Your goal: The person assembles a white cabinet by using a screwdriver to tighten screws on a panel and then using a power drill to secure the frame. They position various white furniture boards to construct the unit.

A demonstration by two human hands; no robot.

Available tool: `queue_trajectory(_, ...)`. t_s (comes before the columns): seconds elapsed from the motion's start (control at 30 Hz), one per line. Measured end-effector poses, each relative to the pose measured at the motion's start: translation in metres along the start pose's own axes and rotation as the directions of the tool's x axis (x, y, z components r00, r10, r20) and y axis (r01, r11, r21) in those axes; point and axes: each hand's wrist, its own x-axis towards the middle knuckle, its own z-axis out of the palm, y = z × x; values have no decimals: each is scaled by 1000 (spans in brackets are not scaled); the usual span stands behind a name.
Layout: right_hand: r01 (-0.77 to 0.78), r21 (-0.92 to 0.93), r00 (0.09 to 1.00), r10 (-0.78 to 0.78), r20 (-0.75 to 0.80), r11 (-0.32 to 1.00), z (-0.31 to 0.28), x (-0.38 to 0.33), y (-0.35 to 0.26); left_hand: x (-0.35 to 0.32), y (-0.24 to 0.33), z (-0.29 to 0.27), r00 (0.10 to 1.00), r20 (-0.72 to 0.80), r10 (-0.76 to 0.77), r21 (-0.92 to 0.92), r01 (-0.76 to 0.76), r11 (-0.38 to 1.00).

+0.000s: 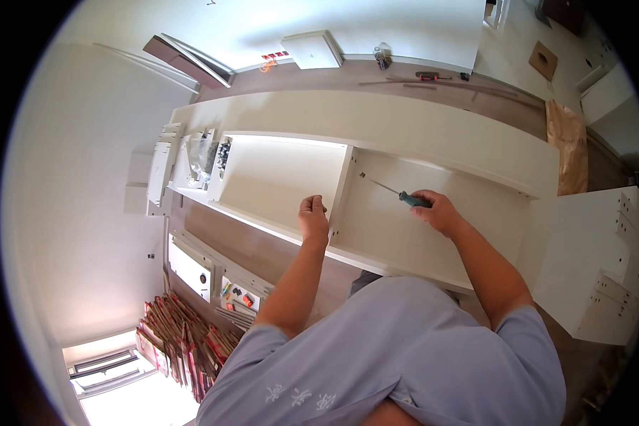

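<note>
A white cabinet carcass [397, 106] lies flat across the view in front of me, with a divider board [343, 188] splitting it into two shallow compartments. My right hand [439, 211] is closed around the teal handle of a screwdriver [410, 199] over the right compartment. The shaft points up and left, its tip near a small metal fitting [363, 175] on the panel. Just left of the divider, my left hand [314, 219] is closed with fingertips pinched together. Whatever it may hold is too small to tell.
Loose hardware and a clear plastic bag [204, 155] lie at the cabinet's left end, beside stacked white boards [160, 167]. White drilled panels [582, 263] stand right, below brown paper [567, 145]. Flattened cardboard [181, 341] is piled lower left. A red-and-black tool [427, 75] lies beyond the cabinet.
</note>
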Motion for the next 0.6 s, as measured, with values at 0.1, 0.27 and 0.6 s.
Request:
queue_trajectory(0.1, 72, -216, 997, -76, -13, 974, -1, 26, -12, 16, -15, 12, 985, -77, 156, 384, -115, 916)
queue_trajectory(0.27, 1, -335, 996, -31, -85, 942, 11, 67, -27, 7, -5, 22, 978, -9, 210, 456, -183, 871)
queue_trajectory(0.6, 96, -490, 984, -157, -84, 867, 1, 82, -30, 16, -15, 18, 981, 13, 193, 462, -177, 869)
